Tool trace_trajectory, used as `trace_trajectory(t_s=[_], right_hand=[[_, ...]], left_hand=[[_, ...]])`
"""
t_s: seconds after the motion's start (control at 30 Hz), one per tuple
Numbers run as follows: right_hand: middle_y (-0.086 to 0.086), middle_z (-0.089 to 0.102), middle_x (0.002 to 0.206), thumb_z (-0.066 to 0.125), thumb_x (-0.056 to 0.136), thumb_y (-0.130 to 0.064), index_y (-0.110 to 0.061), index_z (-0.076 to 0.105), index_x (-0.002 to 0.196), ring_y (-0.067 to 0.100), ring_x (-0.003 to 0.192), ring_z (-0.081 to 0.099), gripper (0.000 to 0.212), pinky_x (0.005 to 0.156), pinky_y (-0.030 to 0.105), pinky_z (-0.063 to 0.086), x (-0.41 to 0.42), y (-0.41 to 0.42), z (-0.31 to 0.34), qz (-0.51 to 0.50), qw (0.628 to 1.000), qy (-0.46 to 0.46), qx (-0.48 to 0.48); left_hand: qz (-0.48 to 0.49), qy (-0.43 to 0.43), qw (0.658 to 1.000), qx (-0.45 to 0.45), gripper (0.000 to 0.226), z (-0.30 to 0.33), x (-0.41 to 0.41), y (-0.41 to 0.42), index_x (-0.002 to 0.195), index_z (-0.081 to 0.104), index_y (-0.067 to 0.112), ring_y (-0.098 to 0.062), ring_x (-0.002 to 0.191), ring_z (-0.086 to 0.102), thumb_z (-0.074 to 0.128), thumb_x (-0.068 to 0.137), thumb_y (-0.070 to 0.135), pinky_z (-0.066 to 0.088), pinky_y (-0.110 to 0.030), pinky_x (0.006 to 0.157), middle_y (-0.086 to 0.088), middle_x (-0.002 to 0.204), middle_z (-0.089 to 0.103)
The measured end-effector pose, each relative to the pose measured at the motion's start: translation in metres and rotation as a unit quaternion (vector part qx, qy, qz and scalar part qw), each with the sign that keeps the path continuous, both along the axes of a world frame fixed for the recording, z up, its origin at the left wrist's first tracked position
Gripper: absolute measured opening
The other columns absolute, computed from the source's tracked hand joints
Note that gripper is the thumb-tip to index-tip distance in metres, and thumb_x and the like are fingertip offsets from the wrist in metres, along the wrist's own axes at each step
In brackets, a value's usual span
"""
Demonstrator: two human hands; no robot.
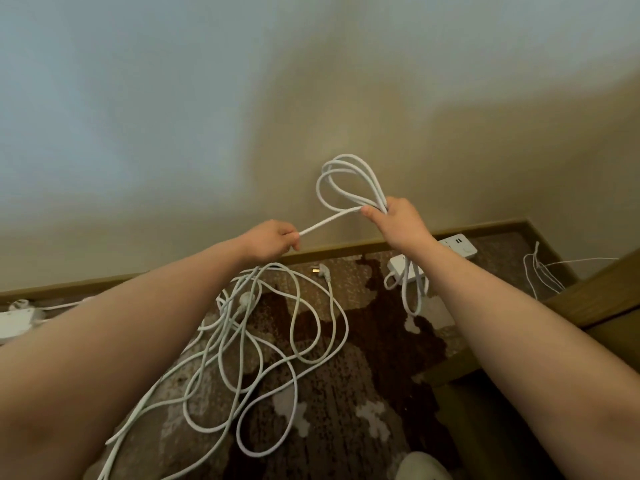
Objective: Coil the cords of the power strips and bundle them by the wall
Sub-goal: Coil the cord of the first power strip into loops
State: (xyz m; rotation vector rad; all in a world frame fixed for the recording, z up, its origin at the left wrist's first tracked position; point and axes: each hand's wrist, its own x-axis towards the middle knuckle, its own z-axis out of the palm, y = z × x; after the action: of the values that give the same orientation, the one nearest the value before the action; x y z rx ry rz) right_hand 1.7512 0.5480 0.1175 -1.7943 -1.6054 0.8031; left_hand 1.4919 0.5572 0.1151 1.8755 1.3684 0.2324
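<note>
Up high, white cord point(332, 219) spans both hands' fingers point(290, 237).

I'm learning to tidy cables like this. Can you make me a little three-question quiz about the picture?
1. True or false: the right hand holds loops of cord.
2. What does the left hand pinch? A) a plug B) a straight bit of cord C) nothing
3. Fill in: the loose cords lie tangled on the ____.

Key: 1 true. 2 B. 3 carpet.
</note>
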Motion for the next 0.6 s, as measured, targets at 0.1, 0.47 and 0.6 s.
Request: trace_trajectory(t_s=[0.1,0.47,0.6], right_hand=[[-0.004,0.052,0.062,0.060,0.094,-0.044,-0.027,0.055,0.075,0.013,0.053,0.048,0.027,0.046,0.025,0.036,-0.002,0.001,0.005,-0.008,1.000,-0.003,0.009],[-0.007,0.049,0.053,0.057,0.097,-0.044,-0.017,0.058,0.073,0.006,0.042,0.039,0.035,0.040,0.018,0.034,0.001,-0.007,0.040,0.055,0.991,0.124,-0.007],[-0.002,0.044,0.055,0.056,0.097,-0.046,-0.016,0.053,0.074,0.011,0.041,0.034,0.038,0.039,0.021,0.028,0.008,-0.005,0.049,0.005,0.976,0.216,-0.029]], left_hand=[[-0.015,-0.055,0.991,-0.117,0.034,0.002,-0.009,-0.005,0.075,0.059,0.012,-0.012,0.049,0.039,0.037,0.101,0.019,0.036,-0.022,0.049,0.003,0.055,0.043],[0.116,-0.258,0.954,0.099,0.032,0.117,0.015,0.010,0.069,0.059,0.017,-0.005,0.038,0.029,0.045,0.097,0.024,0.025,-0.018,0.039,0.012,0.041,0.036],[0.088,-0.148,0.985,0.026,0.033,0.065,-0.017,-0.004,0.076,0.060,0.012,-0.014,0.049,0.033,0.041,0.100,0.026,0.028,-0.024,0.047,0.001,0.056,0.038]])
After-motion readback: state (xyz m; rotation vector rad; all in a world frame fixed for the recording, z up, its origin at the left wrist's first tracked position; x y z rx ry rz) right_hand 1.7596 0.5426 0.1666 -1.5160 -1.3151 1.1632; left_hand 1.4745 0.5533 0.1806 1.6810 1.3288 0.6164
